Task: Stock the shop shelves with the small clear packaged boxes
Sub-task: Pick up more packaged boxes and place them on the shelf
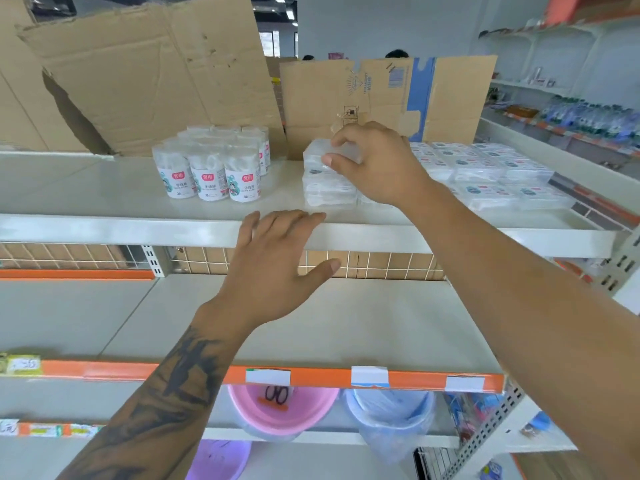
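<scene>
Three clear plastic boxes [329, 178] sit stacked on the top shelf [104, 188]; the right hand [377, 164] grasps the topmost. Left hand [277, 258] hovers below, fingers relaxed, holding nothing.

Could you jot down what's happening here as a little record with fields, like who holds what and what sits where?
place: shop shelving, top shelf
right hand: grips the top clear box of a stack
left hand: open, fingers at the shelf's front edge, holding nothing
stack: at mid-shelf, several boxes high
left of stack: tubs with white labels, grouped
right of stack: more clear boxes laid in rows
behind: cardboard sheets standing upright
lower shelves: pink basin, blue basin
</scene>
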A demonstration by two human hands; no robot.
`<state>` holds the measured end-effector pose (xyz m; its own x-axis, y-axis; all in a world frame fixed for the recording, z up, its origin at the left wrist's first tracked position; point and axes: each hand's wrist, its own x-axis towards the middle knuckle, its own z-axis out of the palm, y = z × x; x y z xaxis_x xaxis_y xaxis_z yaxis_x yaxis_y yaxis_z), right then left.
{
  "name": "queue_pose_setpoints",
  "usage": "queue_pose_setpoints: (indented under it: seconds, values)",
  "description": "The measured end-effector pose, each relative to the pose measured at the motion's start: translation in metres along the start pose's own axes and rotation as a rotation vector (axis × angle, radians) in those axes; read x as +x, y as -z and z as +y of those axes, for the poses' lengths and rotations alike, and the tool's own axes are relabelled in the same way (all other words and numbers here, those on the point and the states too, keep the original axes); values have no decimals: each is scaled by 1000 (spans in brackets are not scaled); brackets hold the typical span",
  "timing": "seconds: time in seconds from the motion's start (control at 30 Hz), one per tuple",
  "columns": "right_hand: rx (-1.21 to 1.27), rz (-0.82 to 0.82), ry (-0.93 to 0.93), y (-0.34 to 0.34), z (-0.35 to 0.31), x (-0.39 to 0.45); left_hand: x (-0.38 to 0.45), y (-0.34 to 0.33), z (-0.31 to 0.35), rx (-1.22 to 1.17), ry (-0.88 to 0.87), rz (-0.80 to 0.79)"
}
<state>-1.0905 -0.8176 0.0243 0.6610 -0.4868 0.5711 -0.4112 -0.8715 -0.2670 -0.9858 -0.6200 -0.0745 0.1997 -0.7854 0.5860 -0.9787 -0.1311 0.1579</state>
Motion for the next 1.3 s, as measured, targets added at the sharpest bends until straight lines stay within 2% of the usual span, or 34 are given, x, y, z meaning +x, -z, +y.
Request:
queue_pose_setpoints:
  seconds: [0.13,0.23,0.33,0.43,0.5,0.6,0.7,0.77,0.93,1.07,1.2,1.3]
  values:
    - [157,35,70,11,-6,-50,4,16,10,-256,75,102]
    - [315,18,9,22,-12,-89,4,23,25,-458,101,216]
    - [460,-10,-73,31,-15,-122,1,28,44,-500,39,286]
    - [605,-23,-134,41,-15,-149,-4,28,57,-542,-43,240]
    - [661,-28,-206,44,-12,-165,-8,26,63,-606,-22,154]
    - [830,-12,-388,45,-7,-188,-16,20,75,-801,72,2]
    - [1079,72,-529,41,-2,-206,-19,5,84,-1040,175,-52]
    - [1220,99,-528,36,-2,-215,-18,-2,89,-1168,250,-63]
    - [1376,167,-560,31,-6,-228,-17,-8,104,-1349,393,-71]
    - [1388,265,-645,29,-14,-235,-23,-12,119,-1464,483,-121]
    - [1399,388,-672,38,-10,-235,-31,-14,125,-1361,383,-256]
    - [1346,291,-629,47,0,-238,-27,-11,118,-1468,265,-367]
